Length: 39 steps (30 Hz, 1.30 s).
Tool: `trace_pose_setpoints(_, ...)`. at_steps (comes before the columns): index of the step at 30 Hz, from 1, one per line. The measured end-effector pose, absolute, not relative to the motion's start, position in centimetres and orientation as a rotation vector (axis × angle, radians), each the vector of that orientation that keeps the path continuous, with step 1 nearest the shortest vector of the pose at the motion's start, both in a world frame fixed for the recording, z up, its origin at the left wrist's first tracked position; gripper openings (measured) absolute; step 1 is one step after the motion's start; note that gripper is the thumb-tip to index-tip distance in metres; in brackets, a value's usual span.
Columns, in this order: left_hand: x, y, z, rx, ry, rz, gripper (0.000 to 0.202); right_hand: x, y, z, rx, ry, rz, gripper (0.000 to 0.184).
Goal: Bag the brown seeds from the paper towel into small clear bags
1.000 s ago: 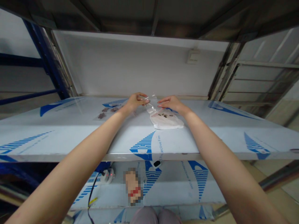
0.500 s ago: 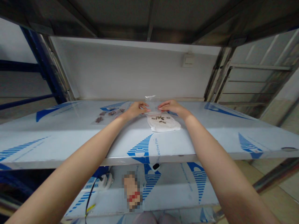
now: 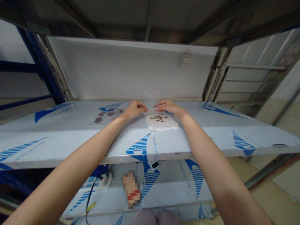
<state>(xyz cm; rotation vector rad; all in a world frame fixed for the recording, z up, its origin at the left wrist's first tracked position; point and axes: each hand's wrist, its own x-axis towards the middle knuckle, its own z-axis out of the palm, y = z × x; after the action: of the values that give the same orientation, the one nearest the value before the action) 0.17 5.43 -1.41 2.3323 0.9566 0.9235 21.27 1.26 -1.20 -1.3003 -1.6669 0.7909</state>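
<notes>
My left hand [image 3: 134,110] and my right hand [image 3: 168,107] meet at the red-lined mouth of a clear plastic zip bag [image 3: 152,97], pinching it between their fingertips. Its thin film stands up above my fingers and is hard to see. Just below my hands lies a white cloth pad [image 3: 161,124] with several small dark parts [image 3: 158,117] on it. I cannot tell whether these parts lie inside a bag. Nearest my left hand, several similar dark parts [image 3: 107,113] lie on a pale sheet.
The work surface is a steel shelf covered in blue-printed protective film [image 3: 70,137], with a metal shelf overhead. Below its front edge, a lower shelf [image 3: 173,184] holds a white device with a black cable [image 3: 104,182] and a pixelated object [image 3: 131,189].
My hands have moved closer together and the bag's mouth now runs nearly level between them. The bag has risen off the white pad, leaving the dark parts more visible.
</notes>
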Motion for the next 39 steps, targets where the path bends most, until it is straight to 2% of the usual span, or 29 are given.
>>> trace_pose_setpoints(5,0.4,4.6,-1.0,2.215,0.831,0.964,0.010,20.8,0.9,-0.5,-1.232,-1.696,0.729,0.024)
trace_pose_setpoints(12,1.0,4.2,-1.6,2.148,0.703,0.937,0.016,20.3,0.1,-0.3,-1.153,-1.754,0.743,0.024)
trace_pose_setpoints(17,1.1,4.0,-1.5,2.220,0.706,0.963,0.018,20.3,0.5,-0.5,-1.229,-1.849,0.747,0.016)
trace_pose_setpoints(27,1.2,3.1,-1.2,2.249,0.687,0.926,0.019,20.2,0.6,0.0,-1.287,-2.008,0.604,0.017)
trace_pose_setpoints(35,1.5,3.2,-1.9,2.198,0.814,0.943,0.017,19.4,-0.2,-0.1,-1.337,-1.896,0.672,0.019)
trace_pose_setpoints(39,1.2,3.6,-1.7,2.304,0.973,0.978,0.029,20.5,0.4,-0.5,-1.385,-1.751,0.646,0.026)
